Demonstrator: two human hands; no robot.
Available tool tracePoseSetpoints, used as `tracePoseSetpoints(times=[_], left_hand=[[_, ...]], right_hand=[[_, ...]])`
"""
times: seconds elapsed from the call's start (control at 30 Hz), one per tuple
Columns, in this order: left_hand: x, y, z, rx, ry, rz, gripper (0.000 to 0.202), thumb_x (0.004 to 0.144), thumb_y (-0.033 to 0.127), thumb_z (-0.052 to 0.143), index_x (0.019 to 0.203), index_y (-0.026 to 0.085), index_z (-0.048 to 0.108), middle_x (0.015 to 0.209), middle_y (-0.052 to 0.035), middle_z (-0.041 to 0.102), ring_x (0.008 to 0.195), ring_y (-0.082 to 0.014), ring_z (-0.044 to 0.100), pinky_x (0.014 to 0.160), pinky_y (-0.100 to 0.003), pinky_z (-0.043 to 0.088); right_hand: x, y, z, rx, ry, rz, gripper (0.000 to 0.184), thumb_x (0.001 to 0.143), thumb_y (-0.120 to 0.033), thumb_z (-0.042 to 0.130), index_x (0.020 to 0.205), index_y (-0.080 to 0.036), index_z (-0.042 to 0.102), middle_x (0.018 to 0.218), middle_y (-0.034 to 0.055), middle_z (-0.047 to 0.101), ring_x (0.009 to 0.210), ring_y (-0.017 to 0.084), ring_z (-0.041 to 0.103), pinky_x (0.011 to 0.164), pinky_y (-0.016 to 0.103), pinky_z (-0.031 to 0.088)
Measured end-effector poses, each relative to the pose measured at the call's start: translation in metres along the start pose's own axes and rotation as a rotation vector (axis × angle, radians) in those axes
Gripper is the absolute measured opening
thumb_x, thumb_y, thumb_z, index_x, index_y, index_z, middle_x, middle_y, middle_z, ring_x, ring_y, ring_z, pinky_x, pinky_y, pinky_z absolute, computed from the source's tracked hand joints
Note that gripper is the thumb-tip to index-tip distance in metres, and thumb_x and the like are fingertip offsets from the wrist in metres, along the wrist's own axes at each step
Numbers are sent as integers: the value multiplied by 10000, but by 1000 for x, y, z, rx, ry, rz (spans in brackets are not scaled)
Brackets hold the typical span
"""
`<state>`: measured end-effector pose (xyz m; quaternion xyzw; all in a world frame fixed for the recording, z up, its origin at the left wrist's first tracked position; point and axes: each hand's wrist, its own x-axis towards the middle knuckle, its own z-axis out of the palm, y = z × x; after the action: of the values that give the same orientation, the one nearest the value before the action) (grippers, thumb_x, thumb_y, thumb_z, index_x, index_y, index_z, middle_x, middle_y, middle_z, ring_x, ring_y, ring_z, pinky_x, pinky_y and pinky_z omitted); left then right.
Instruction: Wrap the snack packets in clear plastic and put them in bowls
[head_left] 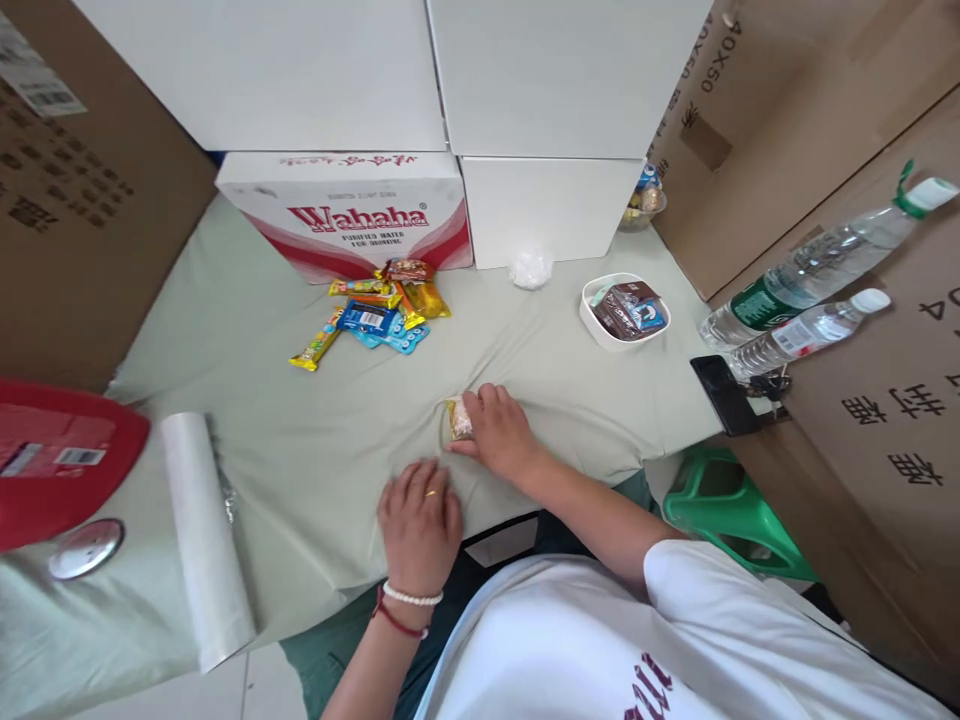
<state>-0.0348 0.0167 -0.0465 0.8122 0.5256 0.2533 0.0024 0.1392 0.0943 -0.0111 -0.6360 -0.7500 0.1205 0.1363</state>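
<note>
My right hand point(504, 432) is closed on a small snack packet point(459, 418), gold and pale in colour, at the table's near side. Its fingers cover much of the packet. Just left of it my left hand point(420, 522) lies palm down on the cloth near the edge, fingers out, holding nothing visible. Farther back is a pile of wrapped snacks: a yellow stick packet point(319, 340), a blue packet point(367, 318), a light blue packet point(405, 336) and an orange-yellow packet point(426, 298). To the right, a white bowl point(616, 341) holds a dark brown packet point(630, 308).
Behind stand a Wahaha carton point(352, 215) and white boxes point(547, 205), with a crumpled clear plastic ball point(531, 268) in front. Two water bottles point(806, 275) and a phone point(724, 393) sit right. At left are a plastic roll point(206, 540), a round lid point(86, 549) and a red object point(67, 500).
</note>
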Motion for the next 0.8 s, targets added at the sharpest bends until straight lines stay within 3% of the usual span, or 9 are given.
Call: tracePoseSetpoints(times=[0.13,0.23,0.3,0.37,0.43,0.5,0.63,0.7,0.8], left_hand=[[-8,-14,1,25,28,-30,316,943,229,564,1242,240,666,1293,-131,713,1268,-335,604,1088,-552,424],[-8,-13,4,50,45,-3,326,940,215,572,1254,215,658,1290,-147,714,1246,-335,621,1070,-530,440],[-8,-10,4,59,64,12,320,932,205,587,1243,204,659,1265,-148,724,1228,-335,633,1048,-511,457],[-7,-9,4,61,80,24,319,920,192,605,1235,198,657,1245,-143,734,1213,-336,645,1026,-498,469],[-7,-9,4,65,95,29,322,909,179,621,1228,191,656,1231,-139,743,1200,-338,655,1006,-489,480],[-8,-9,5,75,113,27,323,899,167,633,1221,191,656,1222,-133,750,1189,-338,666,988,-483,490],[-8,-8,7,82,136,29,345,887,152,642,1228,204,653,1207,-122,758,1168,-334,682,971,-476,505],[-8,-8,7,79,134,29,358,884,147,640,1237,205,650,1214,-124,756,1170,-334,682,973,-479,508],[-9,-8,7,69,129,25,366,880,141,640,1240,203,651,1227,-129,752,1182,-333,677,980,-479,507]], right_hand=[[-6,8,2,57,51,17,350,957,-344,675,1266,-217,572,1165,160,586,1103,340,510,932,511,517],[-17,35,-16,226,191,41,303,1015,-249,510,1310,-251,577,1182,140,630,1134,312,559,988,495,513],[-25,70,-44,409,322,125,357,1044,-297,434,1384,-271,538,1206,116,663,1119,283,616,982,458,534],[-27,116,-82,547,414,284,468,1041,-416,448,1487,-276,444,1168,97,691,990,260,675,860,415,579],[-18,166,-123,604,499,387,570,1012,-471,483,1537,-276,378,1150,95,694,930,242,696,787,390,590],[3,212,-160,606,570,467,566,984,-458,528,1505,-267,414,1131,97,686,904,228,705,743,368,589],[63,268,-196,623,505,622,491,885,-244,645,1364,-189,554,1003,68,671,787,173,686,696,311,588],[89,279,-194,575,414,709,429,833,-147,669,1260,-141,628,880,49,663,723,165,669,683,311,586],[117,288,-184,287,271,728,211,782,-125,729,991,-103,721,749,51,650,732,203,672,717,353,576]])
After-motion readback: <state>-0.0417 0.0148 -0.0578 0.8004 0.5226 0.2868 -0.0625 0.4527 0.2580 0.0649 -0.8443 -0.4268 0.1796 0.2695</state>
